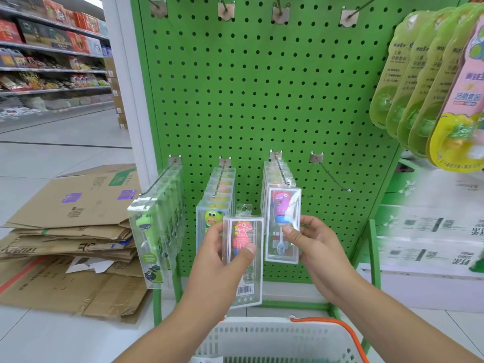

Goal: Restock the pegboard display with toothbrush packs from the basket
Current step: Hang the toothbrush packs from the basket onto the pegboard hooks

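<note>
Toothbrush packs [243, 258] in both hands, above white basket [275, 339]

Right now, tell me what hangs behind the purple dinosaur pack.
Behind the purple dinosaur pack, gripped by the right hand, more clear packs hang on the same hook. Their contents are covered.

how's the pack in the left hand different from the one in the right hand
The left hand holds the red pack free of any hook, in front of the board; the right hand holds the purple pack just below the tip of a hook. The red pack holds a red-pink figure, the purple pack a purple one. The red pack sits lower and nearer the camera. Both are clear upright boxes.
</note>
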